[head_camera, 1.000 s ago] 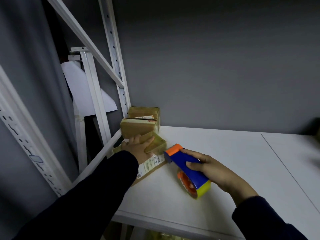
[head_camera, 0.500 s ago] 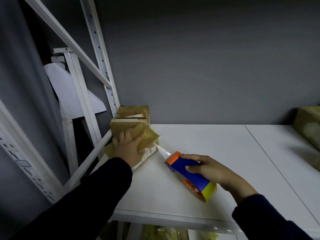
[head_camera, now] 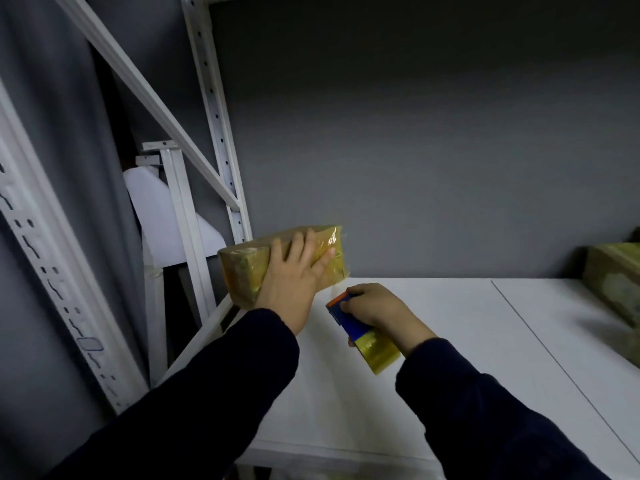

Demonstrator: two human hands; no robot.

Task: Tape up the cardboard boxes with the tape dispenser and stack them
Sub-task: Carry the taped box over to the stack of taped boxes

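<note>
White shelf: the taped cardboard box is raised at its left rear corner, probably atop others I can't see. Left hand lies flat against it, fingers spread; right hand grips the tape dispenser — square the edges before letting go.

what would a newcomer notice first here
At the back left of the white shelf, a shiny tape-wrapped box stands out, with the left hand spread over it. Just to its right, the right hand grips a blue, orange and yellow tape dispenser.
</note>
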